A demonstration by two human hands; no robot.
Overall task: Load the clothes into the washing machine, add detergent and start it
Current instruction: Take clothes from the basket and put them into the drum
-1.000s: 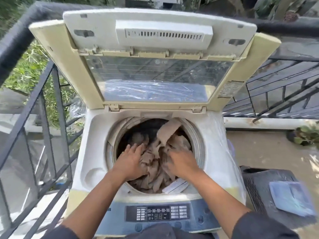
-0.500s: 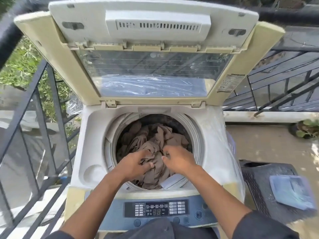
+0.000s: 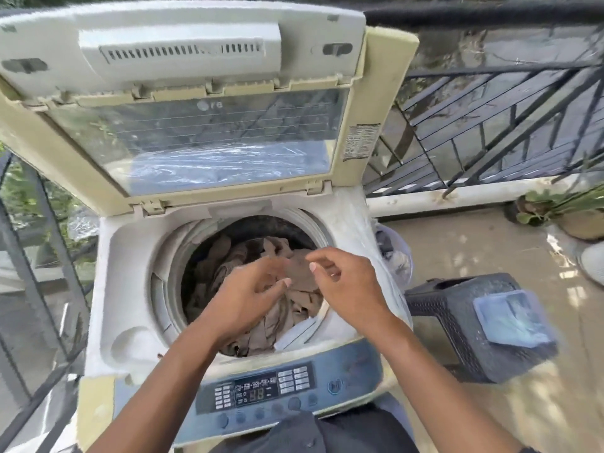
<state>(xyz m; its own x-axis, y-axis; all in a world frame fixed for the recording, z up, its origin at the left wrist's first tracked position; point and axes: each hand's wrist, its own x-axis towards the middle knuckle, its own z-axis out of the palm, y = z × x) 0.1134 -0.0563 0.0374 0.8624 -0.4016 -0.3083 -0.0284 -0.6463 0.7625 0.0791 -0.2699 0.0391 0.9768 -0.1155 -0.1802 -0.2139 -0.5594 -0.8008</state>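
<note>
A top-loading washing machine point(image 3: 130, 276) stands in front of me with its lid point(image 3: 183, 93) raised upright. Brown clothes point(image 3: 228, 259) fill its round drum. My left hand point(image 3: 248, 295) hovers over the drum's middle, fingers loosely spread, holding nothing. My right hand point(image 3: 346, 282) is raised just above the drum's right rim, fingers curled apart and empty. Both hands are clear of the cloth. The control panel point(image 3: 261, 387) with a lit display runs along the machine's near edge.
A dark woven stool point(image 3: 457, 308) stands right of the machine with a clear blue-tinted bag point(image 3: 513, 318) on top. A tub of laundry point(image 3: 395, 253) sits behind it. Black metal railings point(image 3: 490, 125) fence the balcony; potted plants point(image 3: 562, 210) stand far right.
Both hands have let go of the brown clothes and lifted out of the drum. The view has swung to the right.
</note>
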